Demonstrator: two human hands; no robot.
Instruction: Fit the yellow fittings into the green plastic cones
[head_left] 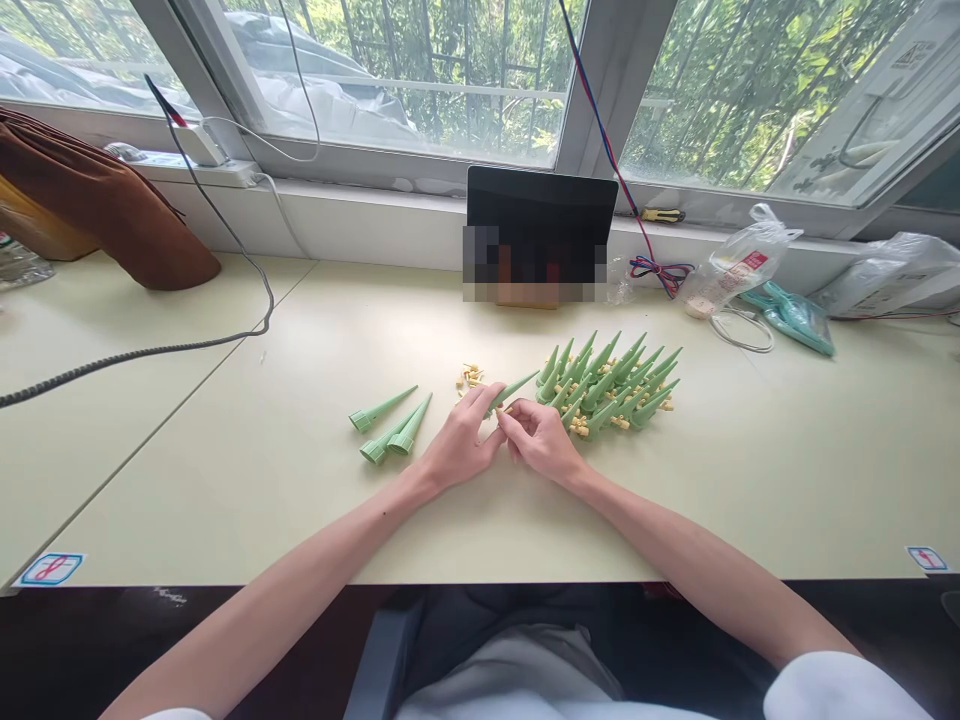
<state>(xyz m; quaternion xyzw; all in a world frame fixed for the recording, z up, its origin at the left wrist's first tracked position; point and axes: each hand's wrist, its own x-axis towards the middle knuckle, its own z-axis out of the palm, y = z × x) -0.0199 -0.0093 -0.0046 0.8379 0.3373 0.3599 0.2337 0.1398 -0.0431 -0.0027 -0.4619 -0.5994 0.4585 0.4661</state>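
My left hand (469, 438) is closed around a green plastic watering spike (519, 384), its pointed tip aimed up and to the right. Fingertips of my right hand (546, 438) pinch a small yellow valve (504, 409) against the spike's wide end, mostly hidden by the fingers. Just beyond my left hand lies a little pile of loose yellow valves (471, 374). To the left, three green spikes without visible yellow parts (390, 430) rest on the table. Close to my right hand stand several green spikes fitted with yellow valves (607, 385), grouped in slanting rows.
A dark-screened tablet (541, 215) leans by the window sill. Behind on the right are a plastic bag (742, 262), a teal pouch (791, 318) and a coiled white cable (739, 332). A black braided cable (150, 348) crosses the left tabletop near a brown bag (112, 200).
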